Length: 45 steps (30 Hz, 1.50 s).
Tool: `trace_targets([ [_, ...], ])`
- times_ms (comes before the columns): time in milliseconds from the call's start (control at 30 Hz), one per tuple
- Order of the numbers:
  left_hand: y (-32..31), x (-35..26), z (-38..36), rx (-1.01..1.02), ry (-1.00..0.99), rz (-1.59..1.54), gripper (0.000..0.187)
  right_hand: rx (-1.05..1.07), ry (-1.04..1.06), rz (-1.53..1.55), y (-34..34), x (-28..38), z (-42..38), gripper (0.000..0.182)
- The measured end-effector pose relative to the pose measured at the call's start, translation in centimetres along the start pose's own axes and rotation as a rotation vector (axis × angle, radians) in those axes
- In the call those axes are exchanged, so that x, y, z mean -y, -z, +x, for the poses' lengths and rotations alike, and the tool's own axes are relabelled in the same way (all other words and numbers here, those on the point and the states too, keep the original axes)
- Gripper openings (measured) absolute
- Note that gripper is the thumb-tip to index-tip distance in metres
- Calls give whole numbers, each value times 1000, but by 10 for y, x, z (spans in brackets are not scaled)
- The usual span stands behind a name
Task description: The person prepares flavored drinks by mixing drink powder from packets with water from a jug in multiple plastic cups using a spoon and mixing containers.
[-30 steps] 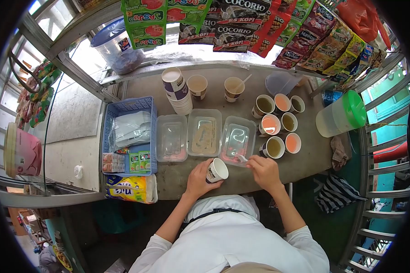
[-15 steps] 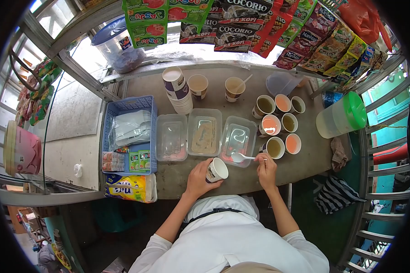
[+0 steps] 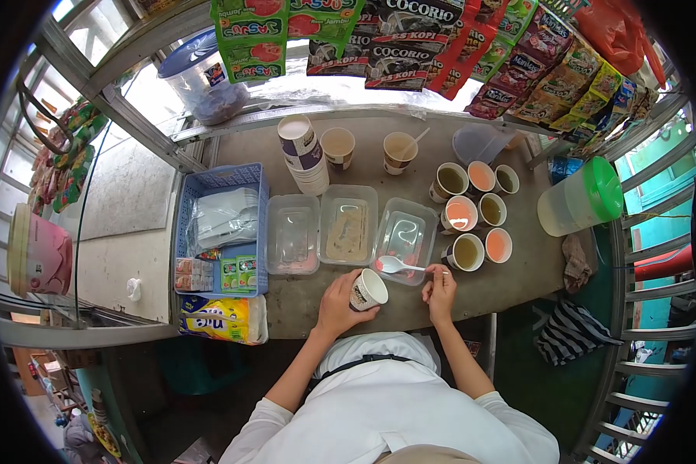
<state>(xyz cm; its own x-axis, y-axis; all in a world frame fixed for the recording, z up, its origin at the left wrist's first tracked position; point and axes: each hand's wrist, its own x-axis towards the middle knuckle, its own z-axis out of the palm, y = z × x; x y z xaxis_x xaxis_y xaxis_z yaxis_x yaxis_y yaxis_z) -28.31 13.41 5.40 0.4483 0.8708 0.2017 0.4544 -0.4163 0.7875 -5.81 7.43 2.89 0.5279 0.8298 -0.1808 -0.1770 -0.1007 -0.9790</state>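
Observation:
My left hand [image 3: 340, 303] is wrapped round a paper cup [image 3: 370, 289], tilted a little, near the table's front edge. Between the fingers of my right hand [image 3: 439, 294] is the handle of a white plastic spoon [image 3: 394, 264]. The spoon's bowl is over the near end of the right clear plastic container [image 3: 405, 232], where some pink material shows. Beside it, the middle container [image 3: 348, 224] holds a beige powder. A left container [image 3: 293, 232] has a little pink at its bottom.
Filled cups [image 3: 466, 253] with orange or greenish drink stand to the right, near a green-lidded pitcher [image 3: 588, 199]. Stacked paper cups [image 3: 301, 155] stand at the back. A blue basket [image 3: 264, 232] is at left, and sachets [image 3: 402, 46] hang above.
My right hand has moved slightly left and towards me with the spoon, whose bowl has shifted left to the container's near-left corner. My left hand and its cup stay nearly still.

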Motion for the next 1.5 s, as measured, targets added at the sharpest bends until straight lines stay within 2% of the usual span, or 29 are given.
trace_targets([
  [233, 4, 2, 1, -31, -11, 27, 76, -111, -92, 138, -5, 3, -3, 32],
  [433, 4, 0, 2, -10, 41, 1, 77, -20, -87, 191, -6, 32, -15, 30],
  [567, 1, 3, 0, -25, 26, -39, 81, 440, 293, -250, -14, 72, -35, 22],
  [667, 2, 5, 0, -31, 18, -58, 83, 283, 428, -244, -10, 73, -35, 22],
  [767, 3, 5, -2, -41, -3, -45, 85, 64, 406, -304, -2, 64, -19, 22],
  [900, -2, 14, -6, -114, -188, -109, 86, 70, 419, -393, -1, 37, -4, 26],
  [1000, -10, 16, -4, -172, -284, -364, 83, 95, 401, -366, -6, 26, -5, 24],
  [1167, -7, 16, -11, -173, -168, -297, 79, 135, 378, -334, 4, 19, -5, 29],
  [1300, -6, 11, -15, -207, -139, -312, 78, 35, 195, -205, 5, 10, -6, 31],
  [1367, -6, 12, -18, -306, -179, -286, 82, -19, 118, -136, 8, 0, -7, 31],
  [1400, -7, 12, -18, -357, -200, -273, 85, -29, 86, -94, 9, -1, -9, 32],
  [1467, -9, 35, -12, -386, -544, -184, 97, -51, 24, -10, 11, -1, -11, 33],
  [1500, -9, 35, -11, -385, -556, -182, 99, -71, 7, 4, 11, 3, -12, 33],
])
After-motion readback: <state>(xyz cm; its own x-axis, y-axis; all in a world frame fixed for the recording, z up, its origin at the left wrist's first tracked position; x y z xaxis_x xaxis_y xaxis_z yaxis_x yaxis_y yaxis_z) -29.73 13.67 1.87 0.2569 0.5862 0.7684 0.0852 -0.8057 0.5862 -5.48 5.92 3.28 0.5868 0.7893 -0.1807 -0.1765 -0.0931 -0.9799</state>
